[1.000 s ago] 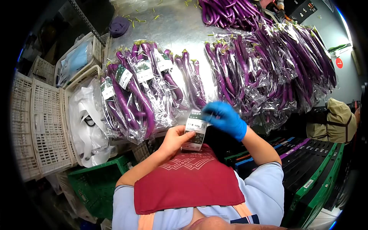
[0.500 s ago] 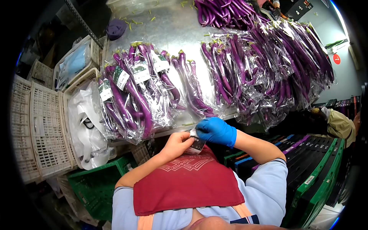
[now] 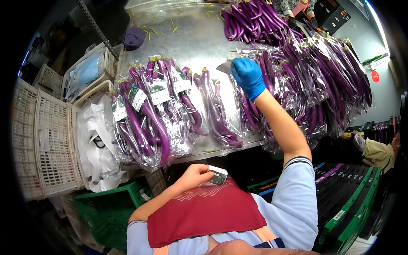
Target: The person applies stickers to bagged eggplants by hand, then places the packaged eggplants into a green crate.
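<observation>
My left hand [image 3: 194, 175], bare, is closed on a small stack of dark printed labels [image 3: 218, 176] in front of the red apron [image 3: 208, 212]. My right hand [image 3: 247, 77], in a blue glove, reaches over the table with its fingers pinched on a thin label [image 3: 224, 68], whose greyish side faces me. Beneath and beside it lie bagged eggplants [image 3: 246, 108] in clear plastic. A bag of long purple eggplants [image 3: 217, 112] with no label in sight lies to its left. Farther left, several eggplant bags [image 3: 146, 112] carry white and dark-green labels.
Loose eggplants [image 3: 255, 21] and more bagged ones [image 3: 314, 72] pile up on the metal table [image 3: 187, 40]. A purple cloth [image 3: 134, 38] lies at the far left. Beside me stand white crates [image 3: 55, 140], a green crate [image 3: 108, 212] and stacked dark crates [image 3: 340, 187]. Another person's gloved hand [image 3: 313, 22] shows at the back.
My right hand has left the label stack and moved up and forward over the bags, carrying a label. My left hand keeps the stack, now slightly lower.
</observation>
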Motion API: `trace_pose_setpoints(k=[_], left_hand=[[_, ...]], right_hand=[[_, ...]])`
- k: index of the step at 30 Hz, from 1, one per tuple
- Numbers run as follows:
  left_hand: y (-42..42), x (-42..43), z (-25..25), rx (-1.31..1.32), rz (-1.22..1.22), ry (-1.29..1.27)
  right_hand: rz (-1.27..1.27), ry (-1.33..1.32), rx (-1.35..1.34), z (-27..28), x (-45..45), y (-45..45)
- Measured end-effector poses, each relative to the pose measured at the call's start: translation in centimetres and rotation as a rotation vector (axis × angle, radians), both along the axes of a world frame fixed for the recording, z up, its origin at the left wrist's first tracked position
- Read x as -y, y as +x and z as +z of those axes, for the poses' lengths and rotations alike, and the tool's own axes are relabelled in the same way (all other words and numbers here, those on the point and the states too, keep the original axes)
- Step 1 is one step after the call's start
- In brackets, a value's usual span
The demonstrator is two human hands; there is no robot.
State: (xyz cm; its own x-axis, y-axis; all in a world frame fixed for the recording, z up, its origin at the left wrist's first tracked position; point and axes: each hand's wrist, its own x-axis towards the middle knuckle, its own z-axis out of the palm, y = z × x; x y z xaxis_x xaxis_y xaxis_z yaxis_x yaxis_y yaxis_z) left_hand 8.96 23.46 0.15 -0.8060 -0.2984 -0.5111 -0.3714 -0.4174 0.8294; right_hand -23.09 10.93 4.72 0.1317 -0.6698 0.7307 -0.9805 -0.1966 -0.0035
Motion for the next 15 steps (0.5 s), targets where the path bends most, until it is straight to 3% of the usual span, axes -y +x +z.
trace_pose_setpoints(k=[4,5,7,9,12,13,15], left_hand=[[-0.1,0.5,-0.8,0.071,-0.083,-0.031],[-0.2,0.5,-0.9,0.058,-0.081,-0.017],[-0.4,0.5,-1.2,0.033,-0.077,0.012],[-0.7,0.7,-0.8,0.019,-0.065,0.029],[-0.9,0.7,-1.0,0.011,-0.035,0.042],[-1.0,0.6,-1.1,0.002,-0.028,0.059],[-1.4,0.6,-1.1,-0.015,-0.013,0.085]], right_hand=[[0.176,0.0,-0.211,-5.4,-2.1,1.9],[0.195,0.159,-0.218,-7.2,-3.5,2.4],[0.301,0.416,-0.081,-10.0,-5.8,3.1],[0.381,0.344,0.101,-9.4,-7.0,3.8],[0.182,0.432,0.357,-11.1,-7.0,2.1],[-0.027,0.511,0.489,-13.3,-5.6,1.0],[-0.152,0.566,0.839,-14.8,-1.8,-0.6]])
